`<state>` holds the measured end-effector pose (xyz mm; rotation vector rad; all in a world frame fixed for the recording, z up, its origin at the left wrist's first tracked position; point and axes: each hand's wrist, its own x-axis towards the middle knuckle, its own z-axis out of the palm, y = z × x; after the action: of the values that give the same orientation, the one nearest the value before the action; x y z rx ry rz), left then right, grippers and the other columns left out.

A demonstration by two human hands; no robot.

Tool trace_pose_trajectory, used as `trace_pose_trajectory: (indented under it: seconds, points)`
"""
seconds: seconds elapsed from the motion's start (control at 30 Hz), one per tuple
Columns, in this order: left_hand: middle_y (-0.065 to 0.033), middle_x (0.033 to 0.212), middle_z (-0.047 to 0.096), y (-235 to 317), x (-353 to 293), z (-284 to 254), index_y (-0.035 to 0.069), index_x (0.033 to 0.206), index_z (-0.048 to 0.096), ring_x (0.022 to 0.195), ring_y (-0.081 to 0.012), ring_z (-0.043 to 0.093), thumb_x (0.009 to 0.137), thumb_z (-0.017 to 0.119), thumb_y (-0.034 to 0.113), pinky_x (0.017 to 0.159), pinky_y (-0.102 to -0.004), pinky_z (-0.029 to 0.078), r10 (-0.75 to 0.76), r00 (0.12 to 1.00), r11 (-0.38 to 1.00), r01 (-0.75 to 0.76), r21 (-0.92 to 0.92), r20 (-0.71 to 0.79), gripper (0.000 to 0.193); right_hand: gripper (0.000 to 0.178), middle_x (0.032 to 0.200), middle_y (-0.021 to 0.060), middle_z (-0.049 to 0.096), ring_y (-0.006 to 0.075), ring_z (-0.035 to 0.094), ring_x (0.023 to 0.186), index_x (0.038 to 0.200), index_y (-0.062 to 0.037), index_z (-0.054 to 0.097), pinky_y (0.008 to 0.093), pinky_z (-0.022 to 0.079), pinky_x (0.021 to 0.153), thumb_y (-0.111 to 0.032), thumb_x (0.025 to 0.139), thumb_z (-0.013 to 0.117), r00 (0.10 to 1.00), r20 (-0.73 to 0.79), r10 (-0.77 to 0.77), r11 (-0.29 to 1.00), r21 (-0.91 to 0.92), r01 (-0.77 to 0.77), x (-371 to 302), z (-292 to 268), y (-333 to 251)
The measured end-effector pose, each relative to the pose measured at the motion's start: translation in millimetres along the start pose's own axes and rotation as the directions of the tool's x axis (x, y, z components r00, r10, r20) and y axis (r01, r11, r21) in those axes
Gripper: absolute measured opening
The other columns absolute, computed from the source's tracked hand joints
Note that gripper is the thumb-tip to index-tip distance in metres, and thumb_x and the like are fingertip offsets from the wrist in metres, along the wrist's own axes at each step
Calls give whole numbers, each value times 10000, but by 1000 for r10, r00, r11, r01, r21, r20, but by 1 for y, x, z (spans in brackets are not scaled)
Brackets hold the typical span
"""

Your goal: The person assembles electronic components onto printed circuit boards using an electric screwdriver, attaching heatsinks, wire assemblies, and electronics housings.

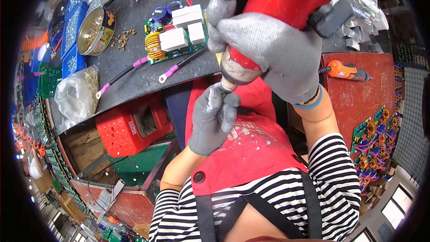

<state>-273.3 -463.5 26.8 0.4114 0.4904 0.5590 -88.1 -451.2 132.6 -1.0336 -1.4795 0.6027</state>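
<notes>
A red power drill [280, 2] is held up in front of me, its nose tilted down toward my body. My right hand [277, 47], in a grey glove, is closed around the drill's body just behind its nose. My left hand [212, 118], also gloved, has its fingers curled together at the drill's tip [228, 84]. Whether a small part sits between those fingers is hidden. Beyond the hands, a green circuit board [177, 54] with white blocks and a yellow coil lies on the dark bench. Two black cables [181, 65] with ring terminals stick out toward me.
Left on the bench are a round tin [96, 31] of brass screws, loose screws [122, 40], blue bins [71, 36] and a plastic bag [77, 94]. Metal heatsinks [360, 13] pile up at right, near an orange electric screwdriver [347, 71]. A red stool [118, 130] is below.
</notes>
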Motion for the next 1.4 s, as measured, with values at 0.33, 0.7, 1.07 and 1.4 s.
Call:
trace_pose_trajectory:
  seconds: [0.33,0.7,1.07,1.4]
  points:
    - [-146,1085,617,21,46,-8,-21,1129,585,1004,-292,580,902,609,172,890,-396,456,673,572,-277,-393,877,469,299,157,882,104,631,188,629,760,969,19,591,313,522,714,-46,828,616,975,-174,141,987,99,-125,15,-14,11]
    - [-59,910,623,72,94,-38,114,1013,667,855,-269,580,820,666,193,744,-402,458,371,695,-790,-112,602,616,208,297,785,46,569,120,565,614,972,-29,551,239,444,476,118,718,598,759,-432,487,833,491,-255,60,-19,12]
    - [-41,900,580,81,104,-39,136,1162,619,827,-226,557,748,602,85,722,-370,458,164,697,-804,-315,504,698,418,409,877,34,584,125,587,702,1057,-35,544,236,456,576,144,694,607,756,-297,583,221,954,205,72,-21,37]
    - [-48,886,528,90,104,-29,227,1208,619,834,-243,547,731,579,44,703,-382,458,114,769,-795,-309,522,629,513,392,972,53,609,150,616,821,1121,-9,530,263,500,701,-16,754,668,849,-269,455,357,928,103,57,-13,89]
